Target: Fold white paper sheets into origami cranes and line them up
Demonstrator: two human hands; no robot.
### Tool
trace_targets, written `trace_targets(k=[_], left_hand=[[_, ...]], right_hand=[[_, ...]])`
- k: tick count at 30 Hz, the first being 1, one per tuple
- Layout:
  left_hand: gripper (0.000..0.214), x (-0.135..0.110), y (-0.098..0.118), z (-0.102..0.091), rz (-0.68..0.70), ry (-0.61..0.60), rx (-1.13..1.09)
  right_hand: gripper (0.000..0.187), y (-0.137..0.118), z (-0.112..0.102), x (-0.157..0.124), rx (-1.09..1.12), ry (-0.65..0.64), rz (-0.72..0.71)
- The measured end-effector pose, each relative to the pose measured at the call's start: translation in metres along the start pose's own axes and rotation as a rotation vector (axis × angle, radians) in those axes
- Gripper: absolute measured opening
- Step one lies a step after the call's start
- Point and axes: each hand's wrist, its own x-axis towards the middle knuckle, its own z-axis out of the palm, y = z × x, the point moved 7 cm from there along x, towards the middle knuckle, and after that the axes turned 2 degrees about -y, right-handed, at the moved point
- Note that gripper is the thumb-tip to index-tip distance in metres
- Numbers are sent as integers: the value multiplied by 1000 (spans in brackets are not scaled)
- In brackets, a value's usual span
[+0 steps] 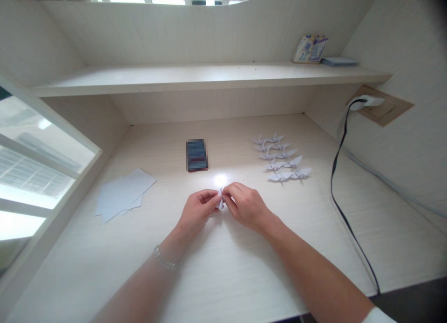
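Both hands meet over the middle of the desk around a small piece of folded white paper (220,200). My left hand (200,208) pinches it from the left between thumb and fingers. From the other side, my right hand (245,202) has its thumb and fingertips closed on the paper's right edge. Much of the paper is covered by the fingers. Several folded paper cranes (284,165) stand in rows to the right, beyond my right hand. On the left lies a loose stack of white paper sheets (122,195).
A dark phone-like rectangle (197,155), blurred out, lies behind the hands. On the right, a black cable (334,174) runs from a wall socket (387,107) down across the desk. Above the desk, a shelf (174,80) holds a small printed box (310,49).
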Motion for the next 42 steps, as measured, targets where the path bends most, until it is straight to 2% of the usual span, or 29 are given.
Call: trace_targets(k=[19,31,38,42], left_hand=[[19,1,-2,-7,102,90,52],[17,-4,16,-8,265,178,197],[15,-5,18,-6,301,149,181],[15,-5,17,-6,317,140,190]], right_hand=[[22,-7,-6,-2,52,22,-42],[21,-8,-8,-4,96,133,-33],[13,-5,-8,-4,219,182,4],[11,-1,-8,-5,292,177,85]])
